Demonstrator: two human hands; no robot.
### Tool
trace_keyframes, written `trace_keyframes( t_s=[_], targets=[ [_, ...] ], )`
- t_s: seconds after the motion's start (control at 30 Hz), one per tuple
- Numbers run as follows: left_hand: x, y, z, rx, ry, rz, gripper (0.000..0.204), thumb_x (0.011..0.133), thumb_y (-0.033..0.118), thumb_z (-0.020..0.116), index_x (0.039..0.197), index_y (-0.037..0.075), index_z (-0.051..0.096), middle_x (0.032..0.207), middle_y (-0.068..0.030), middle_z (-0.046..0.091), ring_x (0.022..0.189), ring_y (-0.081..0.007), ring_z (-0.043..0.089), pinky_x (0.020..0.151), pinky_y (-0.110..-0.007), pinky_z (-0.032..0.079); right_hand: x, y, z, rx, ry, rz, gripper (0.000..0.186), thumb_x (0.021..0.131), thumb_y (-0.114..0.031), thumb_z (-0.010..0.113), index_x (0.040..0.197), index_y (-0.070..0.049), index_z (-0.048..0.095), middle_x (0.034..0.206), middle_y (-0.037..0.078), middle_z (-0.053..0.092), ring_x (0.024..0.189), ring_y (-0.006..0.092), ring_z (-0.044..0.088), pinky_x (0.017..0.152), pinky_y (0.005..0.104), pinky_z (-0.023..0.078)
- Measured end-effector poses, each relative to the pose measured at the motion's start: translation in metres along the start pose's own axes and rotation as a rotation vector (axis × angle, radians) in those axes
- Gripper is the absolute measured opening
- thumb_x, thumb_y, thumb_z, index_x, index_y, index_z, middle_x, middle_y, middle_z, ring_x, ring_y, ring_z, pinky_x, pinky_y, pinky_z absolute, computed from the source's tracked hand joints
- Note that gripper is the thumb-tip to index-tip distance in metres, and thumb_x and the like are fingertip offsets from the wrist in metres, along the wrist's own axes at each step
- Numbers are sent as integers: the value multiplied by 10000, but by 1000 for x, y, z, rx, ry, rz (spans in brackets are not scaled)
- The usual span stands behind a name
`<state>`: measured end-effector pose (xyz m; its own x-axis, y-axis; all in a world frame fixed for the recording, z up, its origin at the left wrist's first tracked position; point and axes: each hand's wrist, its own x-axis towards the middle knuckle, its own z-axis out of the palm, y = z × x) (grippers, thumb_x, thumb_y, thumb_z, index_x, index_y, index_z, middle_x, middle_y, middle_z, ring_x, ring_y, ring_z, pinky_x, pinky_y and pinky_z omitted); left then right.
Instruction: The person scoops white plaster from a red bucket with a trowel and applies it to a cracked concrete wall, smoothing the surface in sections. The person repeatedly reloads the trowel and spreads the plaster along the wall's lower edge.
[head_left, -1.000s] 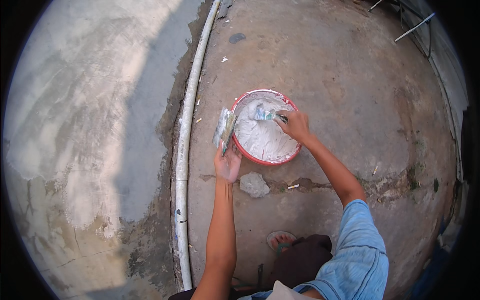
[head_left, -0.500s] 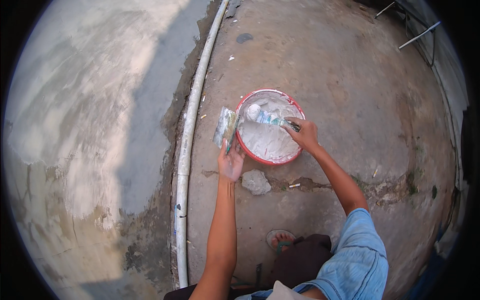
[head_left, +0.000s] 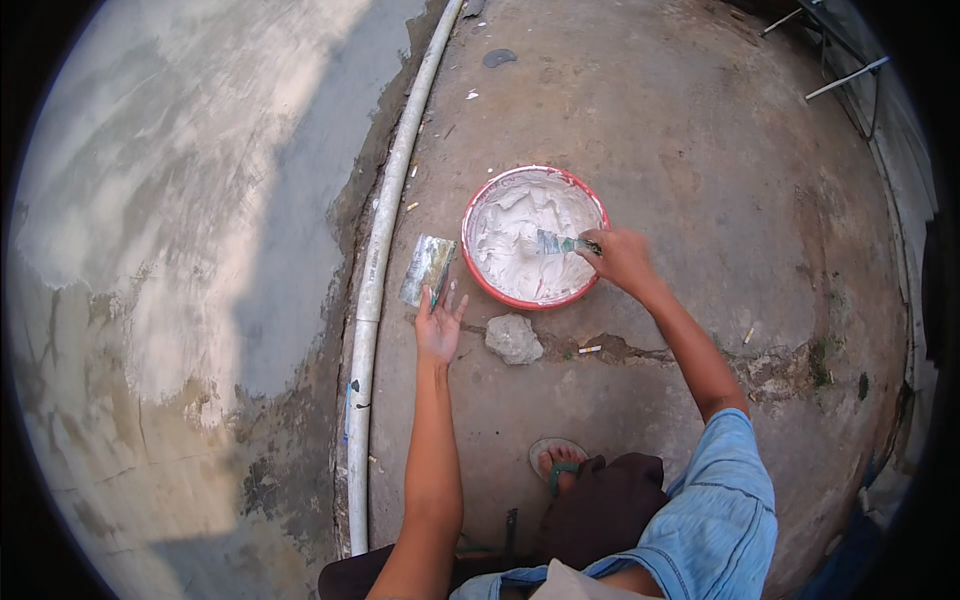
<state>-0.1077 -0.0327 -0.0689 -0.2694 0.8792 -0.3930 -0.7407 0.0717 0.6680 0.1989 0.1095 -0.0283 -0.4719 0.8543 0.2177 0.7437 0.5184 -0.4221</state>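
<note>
A red round tub (head_left: pixel 484 287) stands on the concrete, filled with thick white putty (head_left: pixel 525 215) whose surface is ridged and swirled. My right hand (head_left: pixel 624 260) grips a putty knife (head_left: pixel 562 242) by its handle at the tub's right side. The knife's blade points left, over or in the putty; I cannot tell how deep. Left of the tub, apart from its rim, my left hand (head_left: pixel 438 328) holds a wide flat scraper plate (head_left: pixel 428 268) smeared with dried putty. Its thumb rests along the plate, and the other fingers are partly spread behind it.
A long pale pipe (head_left: pixel 378 250) runs along the base of the patchy grey wall (head_left: pixel 190 240) on the left. Just below the tub lies a rough stone (head_left: pixel 514 340) beside a floor crack. My sandalled foot (head_left: pixel 558 462) is nearby. Metal legs (head_left: pixel 845 80) stand at the far right.
My left hand and the scraper plate have moved left, away from the tub's rim. The white lump at the knife's blade no longer shows, and the knife sits farther right over the putty.
</note>
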Motion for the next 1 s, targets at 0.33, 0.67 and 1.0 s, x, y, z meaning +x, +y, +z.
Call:
trace_keyframes(
  t_s=[0.33, 0.67, 1.0],
  targets=[
    [-37, -16, -6, -250, -57, -80, 511, 1021, 401, 480, 1466, 159, 409, 1549, -178, 337, 1446, -322, 260, 1157, -499, 266, 18, 8, 9, -212, 192, -260, 129, 762, -89, 667, 885, -85, 707, 766, 110, 656, 785, 291, 649, 688, 416, 516],
    [-26, -40, 16, -331, -149, -150, 492, 1029, 416, 432, 1463, 184, 424, 1556, -188, 301, 1442, -344, 280, 1148, -550, 265, 15, -13, 26, 25, -64, 143, 267, 795, -338, 752, 957, -126, 751, 772, 132, 706, 749, 295, 695, 653, 417, 529],
    [-31, -25, 1, -129, -85, -94, 508, 1018, 329, 508, 1444, 66, 414, 1447, -128, 475, 1366, -279, 420, 1115, -453, 364, 24, -26, 40, 323, 79, 300, 341, 789, -381, 781, 1000, -114, 769, 828, 136, 733, 742, 267, 704, 671, 370, 528]
  ],
)
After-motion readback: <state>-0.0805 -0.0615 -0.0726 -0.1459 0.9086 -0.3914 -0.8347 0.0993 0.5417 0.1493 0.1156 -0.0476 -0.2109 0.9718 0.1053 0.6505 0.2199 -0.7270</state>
